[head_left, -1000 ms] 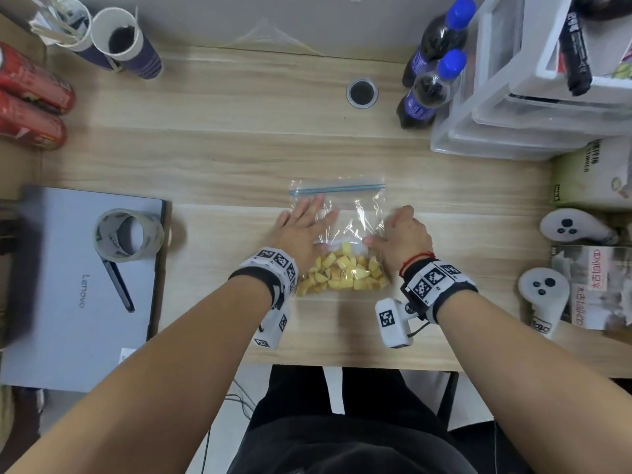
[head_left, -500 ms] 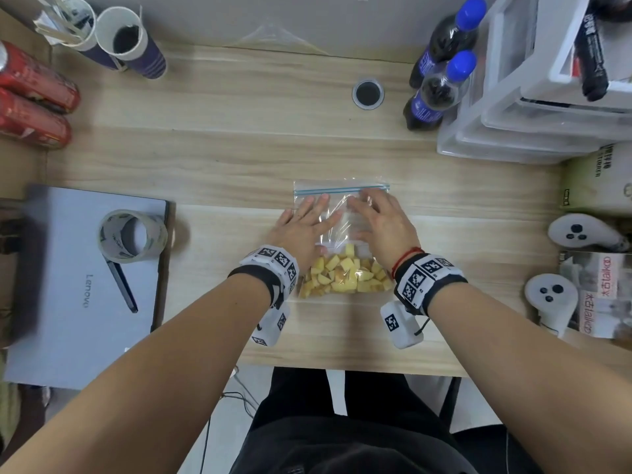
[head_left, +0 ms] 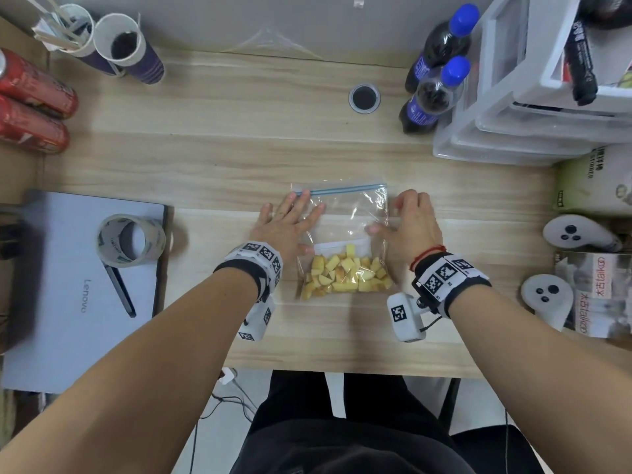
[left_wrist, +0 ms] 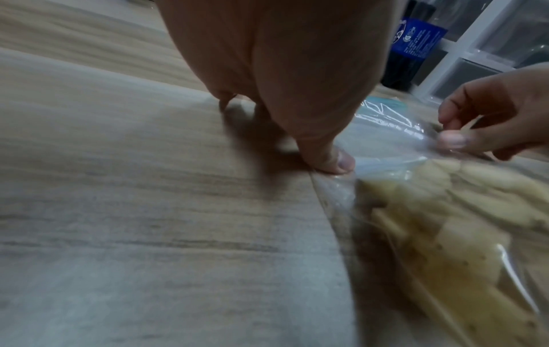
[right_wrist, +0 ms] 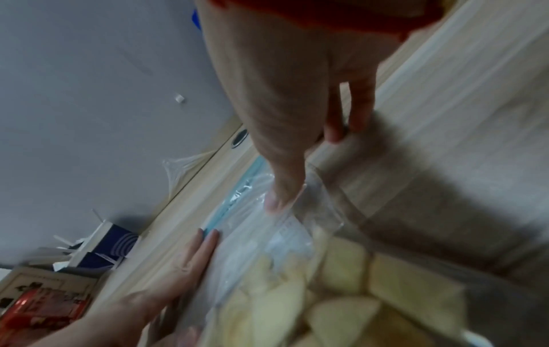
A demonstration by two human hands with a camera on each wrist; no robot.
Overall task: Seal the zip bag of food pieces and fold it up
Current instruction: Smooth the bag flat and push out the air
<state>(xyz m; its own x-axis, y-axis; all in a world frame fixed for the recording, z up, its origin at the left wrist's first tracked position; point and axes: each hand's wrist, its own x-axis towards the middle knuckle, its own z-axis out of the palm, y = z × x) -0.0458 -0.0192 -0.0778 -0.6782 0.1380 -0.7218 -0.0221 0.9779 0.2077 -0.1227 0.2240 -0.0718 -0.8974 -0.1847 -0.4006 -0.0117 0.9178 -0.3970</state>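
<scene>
A clear zip bag (head_left: 345, 213) lies flat on the wooden desk (head_left: 205, 159), its blue zip strip (head_left: 342, 190) at the far end and yellow food pieces (head_left: 345, 275) bunched at the near end. My left hand (head_left: 294, 224) rests flat on the bag's left side, fingers straight and reaching the strip. In the left wrist view its thumb (left_wrist: 335, 162) presses the bag's edge. My right hand (head_left: 400, 217) sits at the bag's right edge, thumb (right_wrist: 282, 194) pressing on the plastic and fingers lightly bent, touching down beside the edge. Whether the zip is closed cannot be told.
A closed laptop (head_left: 78, 285) with a tape roll (head_left: 131, 239) lies to the left. Two dark bottles (head_left: 434, 94) and plastic drawers (head_left: 530, 107) stand at the back right. Two white controllers (head_left: 578, 232) lie on the right. Red cans (head_left: 30, 107) and paper cups (head_left: 126, 46) are at the back left.
My right hand slid from the bag's upper middle out to its right edge. The left hand shifted slightly up toward the zip strip. The bag has stayed in place.
</scene>
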